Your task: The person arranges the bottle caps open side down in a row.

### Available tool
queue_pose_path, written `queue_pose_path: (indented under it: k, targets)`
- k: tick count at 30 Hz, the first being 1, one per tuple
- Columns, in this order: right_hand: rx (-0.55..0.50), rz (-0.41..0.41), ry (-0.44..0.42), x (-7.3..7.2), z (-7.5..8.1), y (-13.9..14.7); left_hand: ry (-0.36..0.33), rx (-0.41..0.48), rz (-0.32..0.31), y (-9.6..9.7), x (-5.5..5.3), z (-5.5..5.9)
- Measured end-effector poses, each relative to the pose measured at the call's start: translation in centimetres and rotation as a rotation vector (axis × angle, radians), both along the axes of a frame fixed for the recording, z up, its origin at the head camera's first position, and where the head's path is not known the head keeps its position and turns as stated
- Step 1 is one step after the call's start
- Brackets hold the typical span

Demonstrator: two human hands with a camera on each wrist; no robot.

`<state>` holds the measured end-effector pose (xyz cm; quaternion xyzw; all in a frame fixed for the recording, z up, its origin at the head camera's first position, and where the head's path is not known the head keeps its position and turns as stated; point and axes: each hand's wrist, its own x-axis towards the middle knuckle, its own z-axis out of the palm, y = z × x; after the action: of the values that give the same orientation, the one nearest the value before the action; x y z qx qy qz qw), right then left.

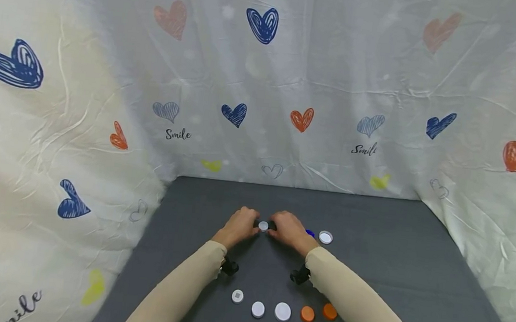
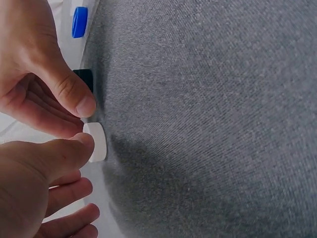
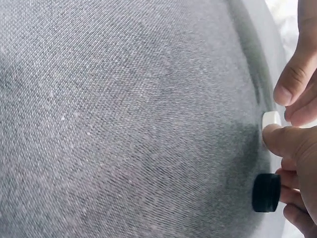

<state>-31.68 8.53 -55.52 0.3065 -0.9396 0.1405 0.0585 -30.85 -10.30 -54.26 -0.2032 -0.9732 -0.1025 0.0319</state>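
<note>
A small white cap (image 1: 263,226) rests between my two hands near the far part of the dark grey cloth. My left hand (image 1: 240,227) is at its left side, thumb and fingers apart; its thumb overlaps the cap in the left wrist view. From the other side comes my right hand (image 1: 290,231), fingertips near or touching the cap, thumb standing off it in the left wrist view. Under the right hand a black cap (image 3: 266,192) stands beside the white one. Another dark patch shows by the left fingertips, mostly covered. Exact finger contact is partly hidden.
Right of my right hand lie a blue cap (image 1: 310,233) and a white ringed cap (image 1: 325,237). Nearer, between my forearms, a row holds several white caps (image 1: 282,311) and two orange caps (image 1: 307,314). A heart-printed curtain (image 1: 257,77) hangs behind the cloth-covered table (image 1: 414,293).
</note>
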Motion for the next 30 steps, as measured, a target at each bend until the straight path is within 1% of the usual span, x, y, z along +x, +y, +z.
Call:
queue_pose_path:
  k: [2, 5, 11, 14, 17, 20, 24, 26, 30]
  targets:
    - [0.003, -0.010, -0.002, 0.0, -0.2, -0.1, -0.019, 0.004, 0.003, 0.0, 0.0, -0.2]
    - [0.010, -0.015, 0.009, 0.1, -0.3, -0.3, -0.030, 0.016, 0.004, 0.0, -0.1, -0.4]
    - [-0.032, 0.022, 0.024, 0.2, -0.7, -0.7, -0.035, 0.022, 0.021, 0.0, 0.0, -1.2]
    - [-0.043, 0.029, 0.045, 0.2, -1.0, -0.7, -0.029, 0.024, 0.033, 0.1, 0.1, -1.5]
    - [-0.046, 0.035, 0.062, 0.2, -1.1, -0.6, -0.021, 0.031, 0.043, 0.1, 0.0, -1.7]
    - [-0.046, 0.044, 0.059, 0.3, -1.0, -0.6, -0.020, 0.036, 0.048, 0.0, 0.0, -1.8]
    - [-0.064, 0.061, 0.048, 0.5, -0.6, -0.5, -0.008, 0.039, 0.033, -0.3, 0.2, -1.8]
    - [-0.074, 0.074, 0.053, 0.6, -0.3, -0.3, 0.012, 0.040, 0.010, -0.5, 0.3, -1.6]
    - [-0.082, 0.085, 0.070, 0.8, 0.4, 0.1, 0.066, 0.067, -0.049, -0.9, 0.8, -0.7]
